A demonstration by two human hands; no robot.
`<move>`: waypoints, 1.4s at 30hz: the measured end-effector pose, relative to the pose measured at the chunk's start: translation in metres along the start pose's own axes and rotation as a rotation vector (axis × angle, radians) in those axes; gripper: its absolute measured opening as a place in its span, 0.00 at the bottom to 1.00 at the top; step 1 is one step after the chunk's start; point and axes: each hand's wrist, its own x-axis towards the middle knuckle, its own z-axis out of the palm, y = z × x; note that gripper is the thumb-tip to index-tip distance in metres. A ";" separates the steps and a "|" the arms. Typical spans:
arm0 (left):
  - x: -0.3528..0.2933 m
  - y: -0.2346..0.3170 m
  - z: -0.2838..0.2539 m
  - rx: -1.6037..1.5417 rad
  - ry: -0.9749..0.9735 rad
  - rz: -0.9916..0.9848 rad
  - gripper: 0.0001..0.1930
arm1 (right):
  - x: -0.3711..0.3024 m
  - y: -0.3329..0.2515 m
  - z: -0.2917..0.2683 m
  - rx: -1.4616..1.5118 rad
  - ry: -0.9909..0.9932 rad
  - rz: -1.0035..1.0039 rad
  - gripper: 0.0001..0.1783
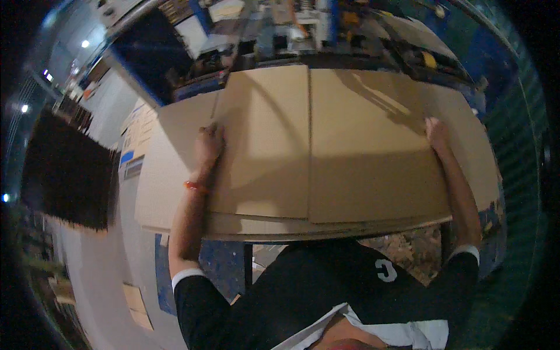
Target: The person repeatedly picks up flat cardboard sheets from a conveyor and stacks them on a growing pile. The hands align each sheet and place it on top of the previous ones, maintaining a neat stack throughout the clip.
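A flat tan cardboard sheet (367,137) lies in front of me on a stack of larger cardboard sheets (169,175). A dark line down its middle divides it into two panels; whether they are joined I cannot make out. At its left edge my left hand (210,144) is closed, fingers curled at the board, an orange band on the wrist. On the opposite edge my right hand (436,134) is closed too, with its fingertips partly hidden. Shadows of my arms and body fall across the board.
Machinery (303,35) with dark metal parts stands beyond the far edge of the board. A dark stack with ragged edges (70,169) is on the left, near more cardboard (139,131). Cardboard pieces (138,306) lie on the grey floor. Green netting (519,175) hangs at right.
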 end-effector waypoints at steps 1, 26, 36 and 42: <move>0.005 -0.003 0.002 -0.007 -0.069 -0.028 0.17 | 0.007 -0.003 -0.011 0.041 -0.151 0.077 0.14; -0.064 0.089 -0.068 0.095 -0.053 1.016 0.36 | -0.022 -0.076 -0.157 0.525 -0.396 0.036 0.48; 0.052 0.126 -0.008 0.223 0.057 0.678 0.35 | 0.081 -0.080 -0.093 0.585 -0.476 0.332 0.34; 0.009 0.101 -0.051 0.091 0.087 0.594 0.32 | 0.012 -0.075 -0.114 0.248 -0.187 0.296 0.34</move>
